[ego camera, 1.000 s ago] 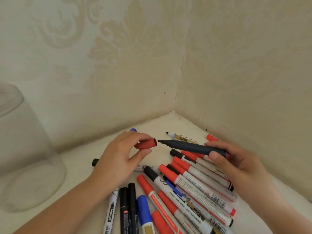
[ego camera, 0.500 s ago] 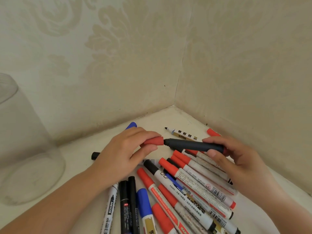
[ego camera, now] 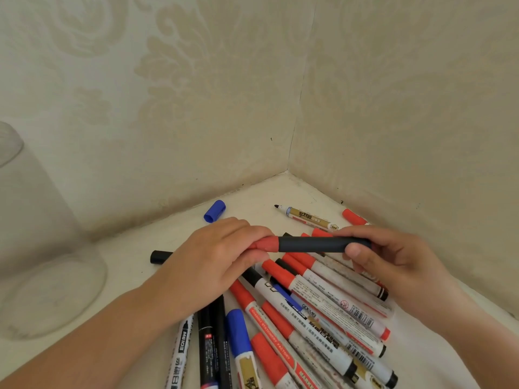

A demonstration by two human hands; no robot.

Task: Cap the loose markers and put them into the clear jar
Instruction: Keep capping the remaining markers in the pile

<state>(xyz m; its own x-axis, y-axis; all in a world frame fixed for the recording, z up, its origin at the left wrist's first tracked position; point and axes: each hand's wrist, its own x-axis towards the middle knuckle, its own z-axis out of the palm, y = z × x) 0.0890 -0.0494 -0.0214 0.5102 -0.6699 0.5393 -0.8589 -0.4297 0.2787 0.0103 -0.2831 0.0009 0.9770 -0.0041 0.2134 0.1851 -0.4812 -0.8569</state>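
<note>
Standing empty at left, the clear jar [ego camera: 42, 248]; both hands' fingers [ego camera: 362, 249] grip the red-capped dark marker [ego camera: 317, 244].

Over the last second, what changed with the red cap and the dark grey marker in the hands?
The left hand brought the red cap rightward onto the tip of the dark grey marker; a gap separated them a second ago, and now the cap sits on the marker's end. The right hand kept its grip on the barrel. The loose blue cap, the uncapped gold-labelled marker and the clear jar stayed put.
</note>
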